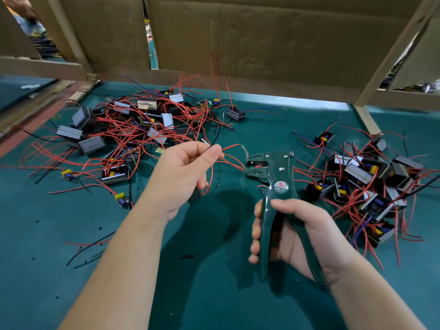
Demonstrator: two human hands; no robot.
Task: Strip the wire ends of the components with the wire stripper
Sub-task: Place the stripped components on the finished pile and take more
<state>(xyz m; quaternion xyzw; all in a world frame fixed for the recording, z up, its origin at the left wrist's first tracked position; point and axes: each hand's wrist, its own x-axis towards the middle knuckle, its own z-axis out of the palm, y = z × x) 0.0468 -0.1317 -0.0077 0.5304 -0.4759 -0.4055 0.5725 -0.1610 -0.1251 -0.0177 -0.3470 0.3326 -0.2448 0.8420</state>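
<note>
My left hand (183, 172) pinches a red wire (230, 146) so its end points toward the mouth of the wire stripper (277, 179), which my right hand (300, 236) grips by both handles just beside it, ready, I judge, to squeeze.

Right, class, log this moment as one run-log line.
task: wire stripping | left hand: pinches red wires | right hand: grips wire stripper | mat: component piles both sides
</note>
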